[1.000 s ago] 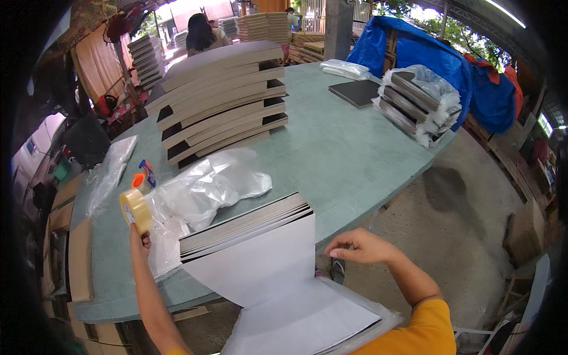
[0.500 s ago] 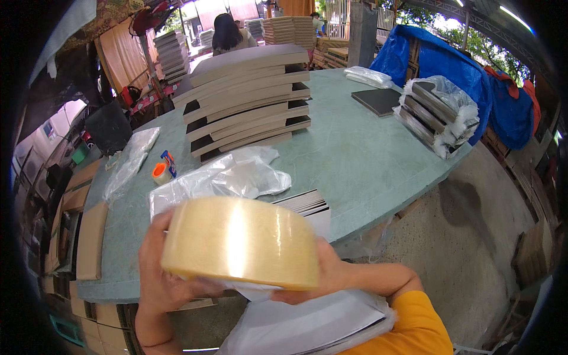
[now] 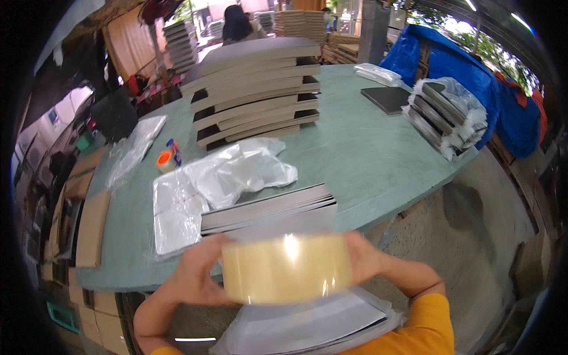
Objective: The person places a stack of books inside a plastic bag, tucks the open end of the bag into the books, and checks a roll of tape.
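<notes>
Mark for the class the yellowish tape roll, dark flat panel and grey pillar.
Yellowish tape roll (image 3: 287,269): head view, middle of curved face.
Dark flat panel (image 3: 386,100): head view, middle of top surface.
Grey pillar (image 3: 373,34): head view, middle of visible side.

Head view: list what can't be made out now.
All in the head view:
- Right hand: fingertips hidden behind the wide, glossy, pale-yellow tape roll.
- White sheets in cloudy clear plastic, below the roll: partly cut off by the lower edge.
- Whatever lies under the crumpled blue tarpaulin: mostly covered.
</notes>
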Action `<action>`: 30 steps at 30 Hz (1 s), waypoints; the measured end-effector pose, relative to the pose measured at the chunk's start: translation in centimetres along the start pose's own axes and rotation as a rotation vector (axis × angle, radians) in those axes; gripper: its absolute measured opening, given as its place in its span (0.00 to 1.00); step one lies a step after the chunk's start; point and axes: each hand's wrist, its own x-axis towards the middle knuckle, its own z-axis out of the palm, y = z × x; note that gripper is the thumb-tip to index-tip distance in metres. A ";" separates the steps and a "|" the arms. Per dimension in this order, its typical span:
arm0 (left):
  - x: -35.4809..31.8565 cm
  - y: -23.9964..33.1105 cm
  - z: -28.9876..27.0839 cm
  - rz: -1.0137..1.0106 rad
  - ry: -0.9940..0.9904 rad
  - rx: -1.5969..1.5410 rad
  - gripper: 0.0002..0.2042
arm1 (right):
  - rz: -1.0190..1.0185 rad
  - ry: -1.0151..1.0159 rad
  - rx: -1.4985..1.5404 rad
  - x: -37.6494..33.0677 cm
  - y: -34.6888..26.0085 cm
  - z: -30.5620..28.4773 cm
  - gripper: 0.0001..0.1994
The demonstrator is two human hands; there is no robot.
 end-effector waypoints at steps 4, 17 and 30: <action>2.7 -1.3 0.8 -0.196 0.361 -0.201 0.25 | 0.030 0.344 0.022 3.0 -0.2 -0.8 0.26; -3.2 -0.5 -0.1 -0.194 0.083 -0.483 0.25 | 0.202 -0.059 0.031 0.8 0.0 0.3 0.25; -13.5 -31.0 -5.9 -1.105 0.733 0.401 0.13 | 0.385 0.290 0.140 -2.2 7.6 -1.4 0.05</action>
